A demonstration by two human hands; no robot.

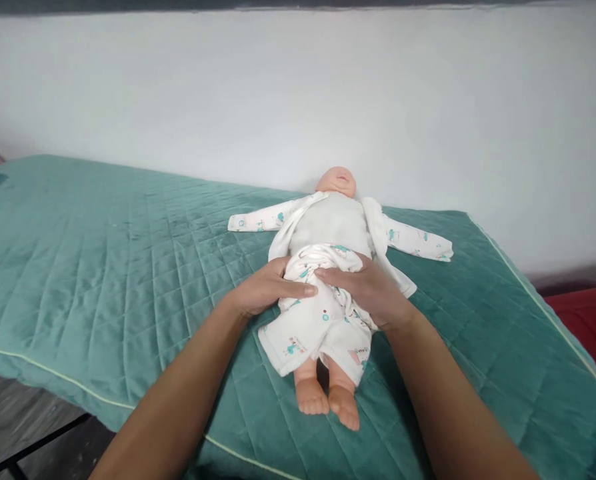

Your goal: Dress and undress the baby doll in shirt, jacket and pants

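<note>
A baby doll (329, 227) lies on its back on a green quilted mattress (103, 267), head toward the wall, bare feet toward me. It wears white printed trousers (318, 327) and an unfastened white printed jacket (408, 240) with both sleeves spread out sideways. My left hand (265, 288) grips the trousers at the doll's left hip, thumb across the waistband. My right hand (371, 288) holds the trousers at the other hip, fingers curled round the waist. Both hands are closed on the fabric.
The mattress reaches the white wall (298, 100) behind the doll. Its near edge has pale piping, with dark floor (23, 427) below at the left. A red surface (588, 327) shows past the right edge.
</note>
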